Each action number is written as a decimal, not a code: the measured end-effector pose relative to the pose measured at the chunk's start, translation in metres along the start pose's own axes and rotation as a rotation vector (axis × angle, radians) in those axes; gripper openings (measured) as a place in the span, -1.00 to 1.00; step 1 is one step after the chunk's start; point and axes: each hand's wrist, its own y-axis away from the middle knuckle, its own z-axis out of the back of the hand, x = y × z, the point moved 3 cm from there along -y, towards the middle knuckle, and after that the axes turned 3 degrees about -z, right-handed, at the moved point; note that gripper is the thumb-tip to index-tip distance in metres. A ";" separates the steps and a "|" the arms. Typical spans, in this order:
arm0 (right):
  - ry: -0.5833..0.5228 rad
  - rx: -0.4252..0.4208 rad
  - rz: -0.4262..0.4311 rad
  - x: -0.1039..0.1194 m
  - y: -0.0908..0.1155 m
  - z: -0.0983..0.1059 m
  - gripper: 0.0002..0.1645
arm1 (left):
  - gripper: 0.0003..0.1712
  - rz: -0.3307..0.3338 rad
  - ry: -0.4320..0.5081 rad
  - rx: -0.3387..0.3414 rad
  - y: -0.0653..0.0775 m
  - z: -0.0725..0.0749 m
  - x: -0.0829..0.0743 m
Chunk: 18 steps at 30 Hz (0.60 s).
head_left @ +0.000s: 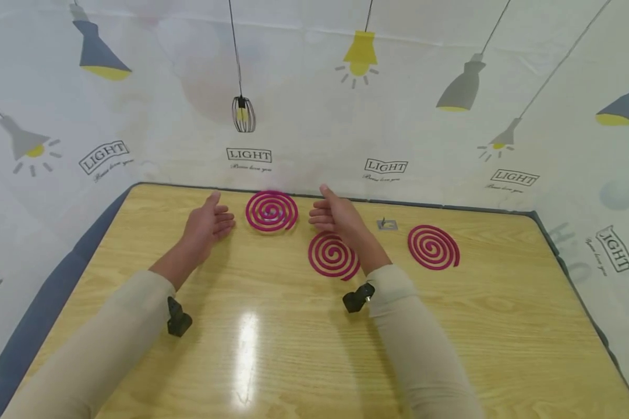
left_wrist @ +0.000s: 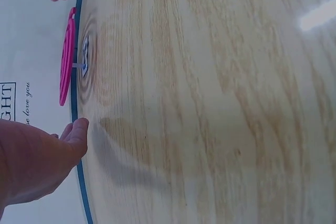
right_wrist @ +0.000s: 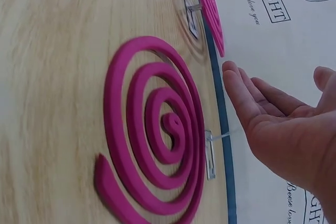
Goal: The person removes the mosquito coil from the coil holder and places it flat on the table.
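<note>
A magenta mosquito coil (head_left: 271,210) stands raised on a small metal stand (left_wrist: 85,61) near the table's back edge. To its left is my left hand (head_left: 203,226), fingers extended, touching nothing. My right hand (head_left: 340,218) hovers on the other side, palm turned inward, also holding nothing. Below the right hand a second mosquito coil (head_left: 331,256) lies flat on the table, its upper right partly covered by that hand. Farther right lies a third mosquito coil (head_left: 433,247). Between those two, toward the back, sits a bare metal coil stand (head_left: 387,224) with an upright prong.
The wooden table (head_left: 293,326) has a dark blue edge along the back and sides. Behind it hangs a pale wall covering (head_left: 304,75) printed with lamps and the word LIGHT. A small black camera is strapped to each wrist.
</note>
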 end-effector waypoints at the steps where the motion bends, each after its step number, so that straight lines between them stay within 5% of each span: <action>1: -0.002 -0.004 -0.001 -0.001 -0.001 -0.001 -0.10 | -0.08 0.001 -0.003 0.001 -0.001 0.000 0.000; 18: -0.023 -0.069 -0.035 -0.010 -0.015 -0.019 -0.10 | -0.07 0.002 0.055 0.020 -0.013 -0.008 0.004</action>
